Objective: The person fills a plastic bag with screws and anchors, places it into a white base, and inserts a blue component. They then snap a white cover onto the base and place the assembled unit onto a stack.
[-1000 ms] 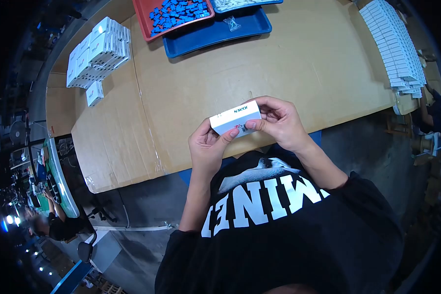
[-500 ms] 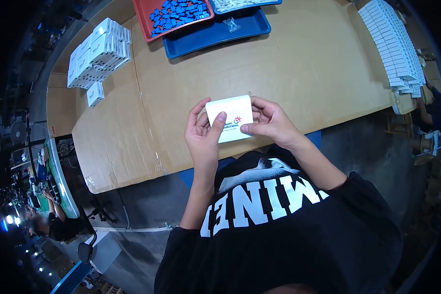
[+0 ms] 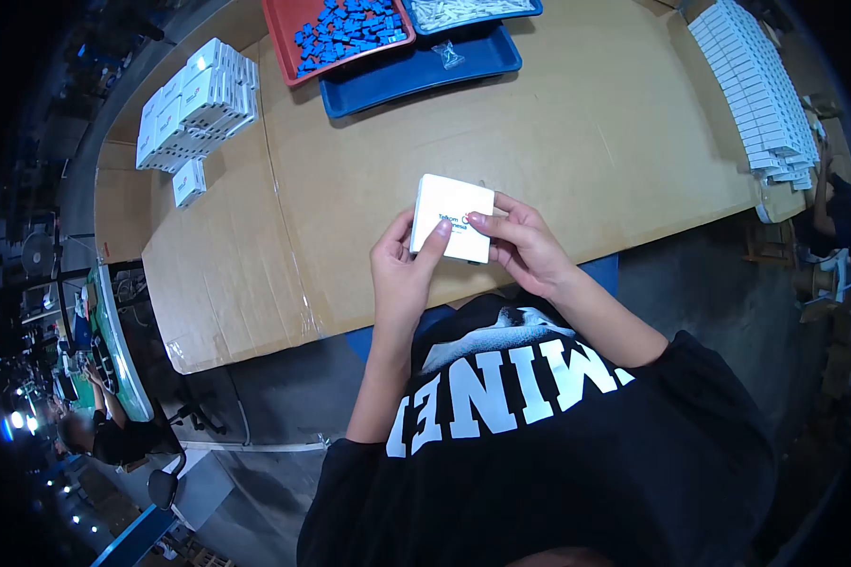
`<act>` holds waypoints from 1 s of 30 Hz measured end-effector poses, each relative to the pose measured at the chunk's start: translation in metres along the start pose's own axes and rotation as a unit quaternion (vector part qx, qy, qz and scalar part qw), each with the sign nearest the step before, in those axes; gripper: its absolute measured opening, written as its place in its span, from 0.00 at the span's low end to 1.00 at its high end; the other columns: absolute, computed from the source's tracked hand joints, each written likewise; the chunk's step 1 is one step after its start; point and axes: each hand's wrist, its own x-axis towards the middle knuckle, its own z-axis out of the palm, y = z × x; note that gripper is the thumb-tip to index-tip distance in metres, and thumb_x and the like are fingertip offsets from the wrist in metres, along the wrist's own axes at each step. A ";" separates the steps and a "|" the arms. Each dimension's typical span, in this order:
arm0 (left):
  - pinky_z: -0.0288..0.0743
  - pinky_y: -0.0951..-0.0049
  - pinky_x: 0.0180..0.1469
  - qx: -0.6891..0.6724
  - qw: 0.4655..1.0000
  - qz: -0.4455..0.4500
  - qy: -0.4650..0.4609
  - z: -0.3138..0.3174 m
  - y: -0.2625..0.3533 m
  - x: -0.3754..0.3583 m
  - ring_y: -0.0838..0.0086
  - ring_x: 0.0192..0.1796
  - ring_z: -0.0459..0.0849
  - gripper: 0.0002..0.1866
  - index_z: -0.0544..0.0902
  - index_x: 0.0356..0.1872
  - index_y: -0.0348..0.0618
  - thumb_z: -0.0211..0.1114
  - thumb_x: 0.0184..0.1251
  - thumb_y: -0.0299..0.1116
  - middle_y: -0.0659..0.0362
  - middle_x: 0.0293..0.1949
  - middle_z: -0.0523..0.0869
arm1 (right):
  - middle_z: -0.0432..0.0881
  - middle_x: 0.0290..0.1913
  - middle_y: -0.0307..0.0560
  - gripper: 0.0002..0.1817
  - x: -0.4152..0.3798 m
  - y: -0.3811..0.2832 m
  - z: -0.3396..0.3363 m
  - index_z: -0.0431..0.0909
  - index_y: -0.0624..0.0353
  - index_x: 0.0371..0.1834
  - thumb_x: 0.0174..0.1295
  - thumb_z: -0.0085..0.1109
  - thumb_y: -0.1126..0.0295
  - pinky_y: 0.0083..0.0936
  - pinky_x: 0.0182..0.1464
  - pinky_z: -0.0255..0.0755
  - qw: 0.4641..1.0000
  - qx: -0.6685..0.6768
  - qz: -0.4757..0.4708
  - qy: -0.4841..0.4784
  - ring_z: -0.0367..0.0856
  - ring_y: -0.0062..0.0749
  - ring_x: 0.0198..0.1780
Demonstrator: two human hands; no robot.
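Note:
Between my two hands I hold a flat, square white box (image 3: 451, 200) with dark lettering and a small red mark on its face. My left hand (image 3: 408, 257) grips its left side, the thumb lying across the printed face. The fingers of my right hand (image 3: 529, 248) are behind the right edge, while that thumb presses on the face close to the red mark. The box is held slightly tilted, above the near part of the cardboard-covered table (image 3: 369, 189).
A red tray (image 3: 284, 47) of blue pieces, a blue tray (image 3: 425, 80) with a small clear bag (image 3: 448, 57) and another tray of white pieces (image 3: 463, 9) sit at the far side. White boxes are stacked left (image 3: 194, 99) and right (image 3: 742, 85). People are at both edges.
The box has turned slightly and risen a little in my hands. My right thumb has moved up the face towards the red mark, and my left hand has shifted slightly right.

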 end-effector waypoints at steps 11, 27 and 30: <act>0.74 0.70 0.65 0.153 0.960 0.194 -0.131 -0.006 -0.007 -0.003 0.69 0.62 0.83 0.22 0.83 0.62 0.32 0.75 0.69 0.25 0.51 0.59 0.85 | 0.88 0.37 0.51 0.15 -0.001 0.006 -0.036 0.76 0.62 0.58 0.81 0.51 0.62 0.23 0.30 0.87 0.978 0.147 0.135 -0.056 0.89 0.32 0.27; 0.78 0.63 0.61 0.338 0.887 0.297 -0.102 0.055 -0.036 -0.041 0.54 0.60 0.84 0.25 0.80 0.64 0.32 0.72 0.66 0.25 0.44 0.59 0.81 | 0.62 0.74 0.57 0.57 -0.058 0.010 -0.039 0.45 0.68 0.85 0.62 0.79 0.67 0.40 0.76 0.72 0.915 -0.292 -0.279 0.023 0.69 0.44 0.75; 0.78 0.61 0.64 0.362 0.868 0.275 -0.197 0.072 -0.037 -0.038 0.53 0.64 0.82 0.31 0.76 0.68 0.32 0.74 0.62 0.23 0.45 0.64 0.78 | 0.65 0.71 0.58 0.57 -0.078 -0.003 -0.063 0.46 0.66 0.85 0.61 0.79 0.67 0.40 0.74 0.73 0.908 -0.313 -0.272 0.065 0.72 0.44 0.73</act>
